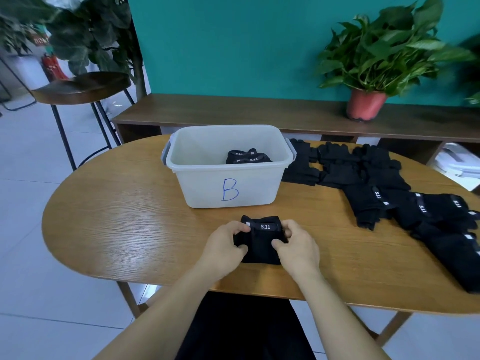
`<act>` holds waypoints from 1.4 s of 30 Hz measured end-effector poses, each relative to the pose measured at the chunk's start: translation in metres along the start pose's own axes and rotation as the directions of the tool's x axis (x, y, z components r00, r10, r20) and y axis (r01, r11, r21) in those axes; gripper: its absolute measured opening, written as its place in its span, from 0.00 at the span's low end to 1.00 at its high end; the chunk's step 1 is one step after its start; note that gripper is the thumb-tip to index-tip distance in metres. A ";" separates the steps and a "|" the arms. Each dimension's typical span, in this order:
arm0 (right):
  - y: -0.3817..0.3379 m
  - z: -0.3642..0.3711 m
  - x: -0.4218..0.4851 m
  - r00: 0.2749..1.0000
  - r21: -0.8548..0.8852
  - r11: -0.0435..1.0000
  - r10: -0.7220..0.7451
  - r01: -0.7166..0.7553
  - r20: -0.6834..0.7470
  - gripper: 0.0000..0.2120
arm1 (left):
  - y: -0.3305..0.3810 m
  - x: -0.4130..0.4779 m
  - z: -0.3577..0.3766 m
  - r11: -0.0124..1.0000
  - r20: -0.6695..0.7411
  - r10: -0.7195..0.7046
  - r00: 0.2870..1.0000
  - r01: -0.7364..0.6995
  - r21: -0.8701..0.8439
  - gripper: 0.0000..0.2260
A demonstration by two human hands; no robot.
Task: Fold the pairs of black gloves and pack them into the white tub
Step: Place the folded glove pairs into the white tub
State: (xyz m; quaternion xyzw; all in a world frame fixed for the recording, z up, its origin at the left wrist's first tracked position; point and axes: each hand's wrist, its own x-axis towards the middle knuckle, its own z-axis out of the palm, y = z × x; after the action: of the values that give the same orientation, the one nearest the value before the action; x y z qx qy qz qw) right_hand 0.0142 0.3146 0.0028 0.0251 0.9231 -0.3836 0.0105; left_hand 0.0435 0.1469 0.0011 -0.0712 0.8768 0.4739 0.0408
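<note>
Black folded fabric glove pair (261,245), likely soft, light and prone to unfolding, lies on the oval wooden table (130,229) just near of the white plastic tub (228,188), its sides pinched by curled fingers of the left hand (224,249) and right hand (298,246).

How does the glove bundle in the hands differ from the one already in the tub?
The held bundle lies on the table before the white tub; the packed bundle sits inside it. The held bundle is gripped by the left hand and right hand; the packed bundle is untouched. The held bundle shows one 5.11 label, the packed bundle two. Both are black and folded.
</note>
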 end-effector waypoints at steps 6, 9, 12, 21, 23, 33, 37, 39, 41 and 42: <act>-0.001 0.002 0.001 0.999 0.239 0.971 0.033 -0.030 -0.006 0.14 | 0.006 -0.001 -0.004 0.988 -0.043 0.045 0.998 -0.051 -0.144 0.19; -0.005 -0.001 -0.001 0.999 0.327 0.945 0.023 -0.014 -0.023 0.15 | 0.010 -0.004 -0.008 0.978 -0.072 0.079 0.994 -0.091 -0.186 0.20; -0.013 -0.010 -0.002 0.998 0.383 0.923 -0.009 0.030 -0.056 0.15 | 0.018 -0.010 -0.016 0.964 -0.118 0.121 0.986 -0.145 -0.223 0.20; -0.078 -0.066 0.008 0.973 0.455 0.862 -0.168 0.223 -0.159 0.18 | 0.078 -0.011 -0.071 0.911 -0.223 0.292 0.930 -0.342 -0.232 0.19; -0.097 -0.075 0.021 0.967 0.451 0.857 -0.192 0.249 -0.169 0.17 | 0.094 -0.005 -0.087 0.912 -0.245 0.310 0.919 -0.360 -0.198 0.18; -0.159 -0.090 0.120 0.973 0.417 0.880 -0.201 0.229 -0.109 0.14 | 0.141 0.064 -0.139 0.922 -0.273 0.323 0.906 -0.366 -0.123 0.17; -0.166 -0.083 0.160 0.980 0.353 0.914 -0.183 0.201 -0.082 0.15 | 0.139 0.105 -0.143 0.935 -0.256 0.288 0.923 -0.329 -0.135 0.17; -0.166 -0.077 0.177 0.983 0.323 0.928 -0.174 0.183 -0.057 0.16 | 0.134 0.125 -0.144 0.938 -0.244 0.271 0.931 -0.312 -0.149 0.17; -0.164 -0.071 0.192 0.985 0.299 0.938 -0.170 0.174 -0.037 0.18 | 0.126 0.142 -0.144 0.946 -0.223 0.258 0.940 -0.293 -0.137 0.17; -0.163 -0.068 0.198 0.985 0.289 0.942 -0.170 0.170 -0.026 0.18 | 0.120 0.151 -0.143 0.947 -0.206 0.251 0.946 -0.284 -0.148 0.17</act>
State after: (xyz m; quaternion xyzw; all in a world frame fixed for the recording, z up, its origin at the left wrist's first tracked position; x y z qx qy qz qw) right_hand -0.1927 0.2559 0.1583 -0.0534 0.8554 -0.5145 -0.0266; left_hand -0.1258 0.0793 0.1577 0.0018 0.8330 0.5418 -0.1120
